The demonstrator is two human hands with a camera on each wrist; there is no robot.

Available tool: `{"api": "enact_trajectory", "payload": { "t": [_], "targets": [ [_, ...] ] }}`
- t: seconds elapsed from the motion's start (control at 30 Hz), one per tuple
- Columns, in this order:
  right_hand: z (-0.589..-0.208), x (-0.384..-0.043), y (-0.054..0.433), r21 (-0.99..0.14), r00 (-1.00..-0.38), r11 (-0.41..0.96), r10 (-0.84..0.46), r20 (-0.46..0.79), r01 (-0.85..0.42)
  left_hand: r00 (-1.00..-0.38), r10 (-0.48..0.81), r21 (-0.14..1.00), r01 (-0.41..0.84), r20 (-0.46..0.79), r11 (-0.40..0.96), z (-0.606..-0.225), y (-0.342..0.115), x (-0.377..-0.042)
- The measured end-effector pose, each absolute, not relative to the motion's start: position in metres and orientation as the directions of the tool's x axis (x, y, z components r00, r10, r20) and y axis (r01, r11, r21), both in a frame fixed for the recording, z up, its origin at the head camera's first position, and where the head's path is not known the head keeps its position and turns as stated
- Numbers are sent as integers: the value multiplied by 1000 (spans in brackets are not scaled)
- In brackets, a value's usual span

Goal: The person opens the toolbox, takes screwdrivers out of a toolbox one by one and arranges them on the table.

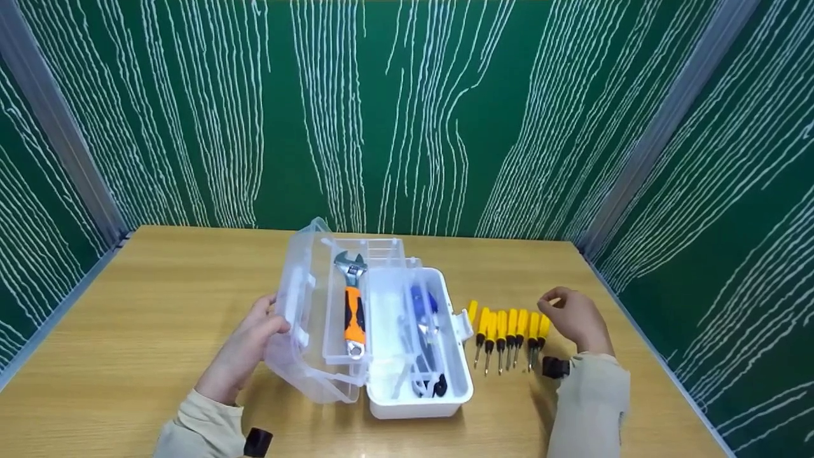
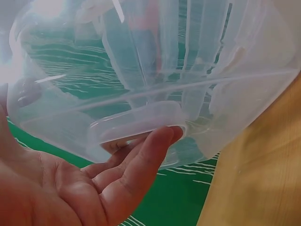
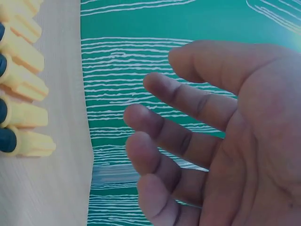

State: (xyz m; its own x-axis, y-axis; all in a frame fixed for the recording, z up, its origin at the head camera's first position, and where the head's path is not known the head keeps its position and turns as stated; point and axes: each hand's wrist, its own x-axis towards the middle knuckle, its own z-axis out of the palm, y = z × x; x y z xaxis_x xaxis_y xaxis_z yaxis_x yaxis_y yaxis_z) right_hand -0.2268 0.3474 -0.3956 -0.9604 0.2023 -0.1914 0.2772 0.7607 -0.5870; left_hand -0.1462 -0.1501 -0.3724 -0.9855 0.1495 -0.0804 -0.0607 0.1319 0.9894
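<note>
A white toolbox [image 1: 420,407] stands on the table with its clear lid [image 1: 299,375] swung up to the left. My left hand [image 1: 248,343] holds the lid from its outer side. In the left wrist view, the fingers of that hand [image 2: 117,179] hook at the lid's handle recess [image 2: 136,122]. An adjustable wrench [image 1: 354,305] with an orange and black grip lies in the clear tray. To the box's right lie several yellow-handled screwdrivers [image 1: 502,324], side by side. My right hand [image 1: 575,318] hovers by their right end, fingers loosely bent and holding nothing.
Inside the box a blue-handled tool [image 1: 423,302] and other tools show partly through clear plastic. A white latch [image 1: 464,324] sticks out on the box's right side. Green walls with white lines [image 1: 413,114] border the wooden table [image 1: 191,267].
</note>
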Motion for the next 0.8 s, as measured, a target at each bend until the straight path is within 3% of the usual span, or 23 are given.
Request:
{"api": "enact_trajectory", "payload": {
  "t": [0.2,0.47,0.67,0.8],
  "targets": [
    [-393,-230,337,-566,-986,808,155,-67,166,-989,132,985,-48,-71,169,-372,-149,-145],
    [-382,-231,303,-608,-997,791,77,-13,69,-993,112,982,-7,-29,190,-375,-147,-148],
    [-378,-231,275,-607,-992,789,-29,121,-97,-990,129,975,82,56,206,-379,-144,-150],
    [-380,-231,265,-617,-987,774,-67,147,-144,-981,159,959,145,108,244,-382,-145,-150]
  ]
}}
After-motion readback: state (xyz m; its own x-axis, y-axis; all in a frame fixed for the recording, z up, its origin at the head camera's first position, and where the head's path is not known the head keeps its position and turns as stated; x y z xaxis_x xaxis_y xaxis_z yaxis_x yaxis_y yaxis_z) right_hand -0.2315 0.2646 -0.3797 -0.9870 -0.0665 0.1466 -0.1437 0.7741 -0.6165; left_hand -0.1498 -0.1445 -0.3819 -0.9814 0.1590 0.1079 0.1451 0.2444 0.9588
